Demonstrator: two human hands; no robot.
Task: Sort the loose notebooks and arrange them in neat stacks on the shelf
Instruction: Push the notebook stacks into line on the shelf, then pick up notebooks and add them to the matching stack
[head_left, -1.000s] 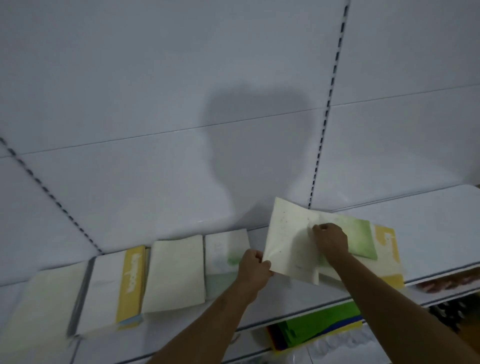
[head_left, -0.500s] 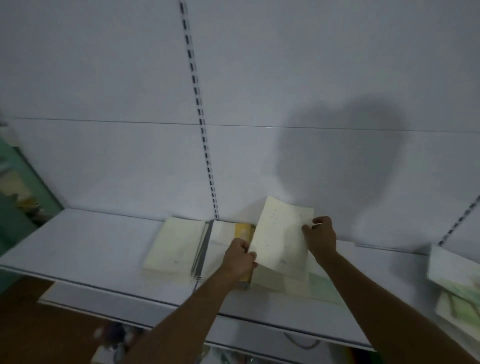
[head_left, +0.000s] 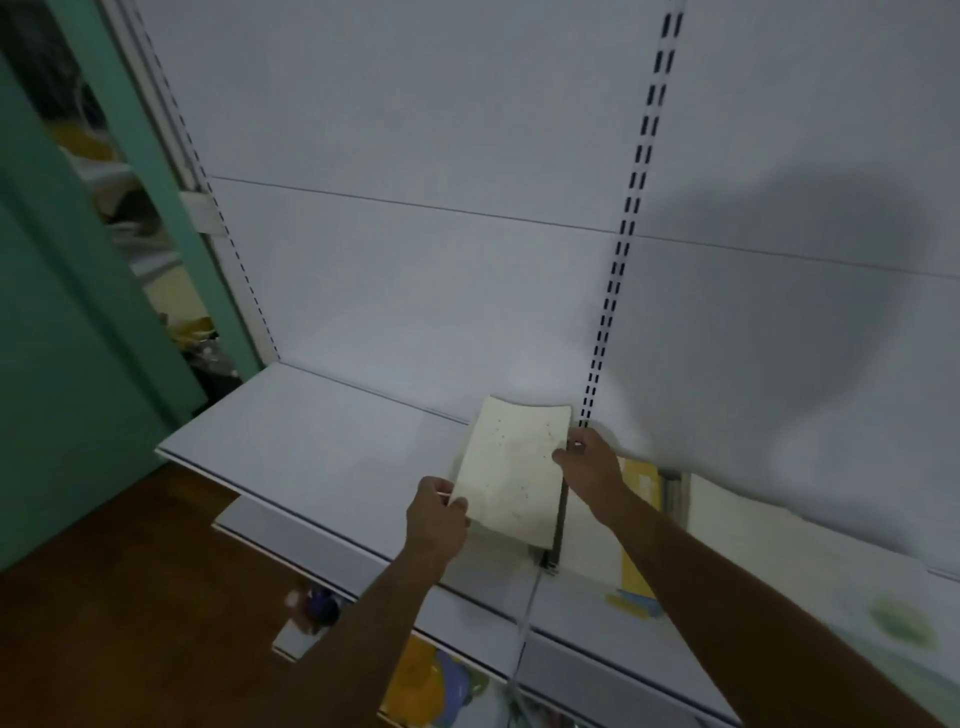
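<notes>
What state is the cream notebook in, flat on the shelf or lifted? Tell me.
Lifted. The cream notebook tilts above the shelf, gripped by the left hand and right hand, its top edge bowed.

We are holding a cream notebook (head_left: 511, 475) over the white shelf (head_left: 322, 441), its far edge curling up toward the back panel (head_left: 415, 286). Our left hand (head_left: 436, 519) is pinching its near left corner, and our right hand (head_left: 589, 460) is gripping its right edge. Just right of it, a yellow-striped notebook (head_left: 641, 499) is lying on the shelf, partly behind our right forearm. Further right, pale notebooks (head_left: 810, 561) are lying in a blurred row. A slotted upright (head_left: 631, 208) is running down the panel. Below the shelf, colourful items (head_left: 436, 686) are showing. At left, a green frame (head_left: 78, 312) is standing.
</notes>
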